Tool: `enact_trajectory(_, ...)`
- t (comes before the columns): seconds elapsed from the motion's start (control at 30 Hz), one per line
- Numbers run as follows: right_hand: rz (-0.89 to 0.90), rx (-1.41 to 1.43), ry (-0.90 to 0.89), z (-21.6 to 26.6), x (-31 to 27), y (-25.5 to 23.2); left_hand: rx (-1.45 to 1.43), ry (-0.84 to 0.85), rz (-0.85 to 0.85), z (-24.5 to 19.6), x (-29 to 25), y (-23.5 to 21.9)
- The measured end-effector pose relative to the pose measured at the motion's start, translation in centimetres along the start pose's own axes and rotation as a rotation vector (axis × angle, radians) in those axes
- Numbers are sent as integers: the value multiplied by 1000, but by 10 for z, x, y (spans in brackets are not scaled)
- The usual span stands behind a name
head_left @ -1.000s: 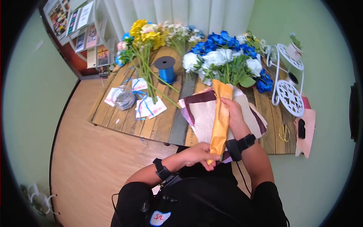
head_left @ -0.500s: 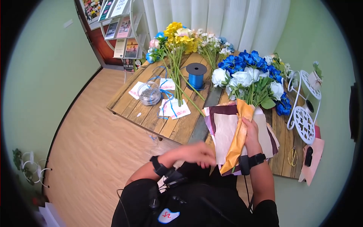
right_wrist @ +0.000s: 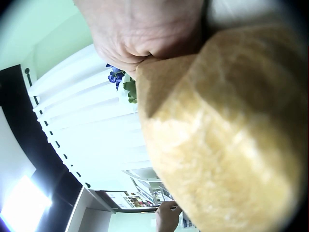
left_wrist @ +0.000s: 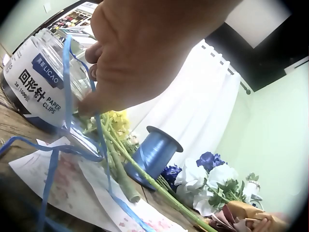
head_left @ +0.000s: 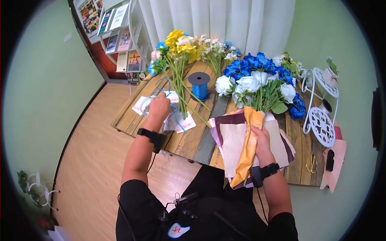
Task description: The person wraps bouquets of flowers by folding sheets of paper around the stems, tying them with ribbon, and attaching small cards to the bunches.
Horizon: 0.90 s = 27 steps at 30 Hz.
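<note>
My right hand (head_left: 262, 140) grips a wrap of orange-yellow paper (head_left: 248, 146), folded lengthwise over layered beige, purple and maroon sheets (head_left: 232, 138). White roses (head_left: 247, 85) and blue flowers (head_left: 259, 63) spread beyond its top end. In the right wrist view the paper (right_wrist: 217, 159) fills much of the picture. My left hand (head_left: 160, 105) reaches over a clear jar labelled paper clips (left_wrist: 38, 87), at its open mouth. Thin blue ribbon (left_wrist: 67, 82) hangs in front of the jar, beside the thumb. The left fingertips are mostly hidden, so I cannot tell whether they pinch anything.
Printed white cards (head_left: 183, 122) lie by the jar. Yellow flowers (head_left: 181, 44) on long stems and a blue ribbon spool (head_left: 199, 86) occupy the table's middle. To the right are a white metal stand (head_left: 321, 126) and gold-handled scissors (head_left: 311, 163).
My left hand has left the lower end of the orange paper and moved forward and left to the paper clip jar. The right hand keeps holding the wrap.
</note>
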State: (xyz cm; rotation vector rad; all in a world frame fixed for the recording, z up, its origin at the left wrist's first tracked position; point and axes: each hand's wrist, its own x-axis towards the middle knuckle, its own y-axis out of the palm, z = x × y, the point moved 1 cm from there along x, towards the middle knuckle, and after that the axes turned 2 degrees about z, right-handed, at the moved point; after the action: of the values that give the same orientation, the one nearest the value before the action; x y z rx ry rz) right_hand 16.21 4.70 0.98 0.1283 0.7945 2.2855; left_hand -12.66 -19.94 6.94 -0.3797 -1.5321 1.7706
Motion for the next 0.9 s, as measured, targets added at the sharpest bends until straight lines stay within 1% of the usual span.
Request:
enact_trajectory(0.03, -10, -6, 12, 1, 0, 0, -35, 2, -94, 0, 2, 6)
enact_trajectory(0.07, -22, -1, 1, 1, -1, 0, -38, 18, -99, 1, 2, 5)
enact_trajectory(0.13, -11, 28, -4, -1, 0, -1, -98, -33, -125, 4, 2, 1)
enact_trajectory(0.17, -10, 26, -6, -1, 0, -1, -102, -15, -129, 0, -1, -11)
enact_trajectory(0.23, -26, 27, -28, -2, 1, -2, -316, -57, -129, -4, -9, -38)
enact_trajectory(0.27, -28, 24, -39, -2, 1, 0, -316, -47, -128, -8, -10, -53)
enact_trajectory(0.33, -36, 42, -38, 1, -1, 2, -794, -62, 3, -20, -10, -77)
enact_trajectory(0.37, -23, 53, -35, 2, -1, 2, -950, -16, 31, -28, -9, -80)
enact_trajectory(0.4, -10, 62, -31, 3, -3, 4, -951, -11, 32, -39, -9, -87)
enact_trajectory(0.47, -31, 54, -34, 6, -5, 7, -1232, 153, 148, -75, -12, -105)
enact_trajectory(0.53, -17, 56, -27, 6, -5, 4, -1331, 215, 225, -113, -8, -100)
enact_trajectory(0.57, 27, 73, 14, 8, -4, -1, -1345, 236, 259, -131, -7, -96)
enact_trajectory(0.6, 31, 63, 6, 8, -4, -2, -1359, 258, 291, -149, -6, -89)
enact_trajectory(0.67, 62, 105, 15, 9, -4, -2, -1517, 201, 456, -185, -7, -65)
enact_trajectory(0.7, 80, 75, 37, 10, -3, -5, -1531, 146, 544, -199, -5, -57)
enact_trajectory(0.77, 58, 95, 32, 8, 0, -8, -1553, 45, 698, -217, -7, -59)
enact_trajectory(0.8, 31, 133, 34, 7, 2, -11, -1570, 46, 689, -222, -5, -52)
enact_trajectory(0.87, 60, 122, 63, 13, 0, -11, -1569, -14, 800, -229, -2, -39)
enact_trajectory(0.9, 73, 158, 76, 14, 0, -11, -1563, -25, 818, -230, 0, -33)
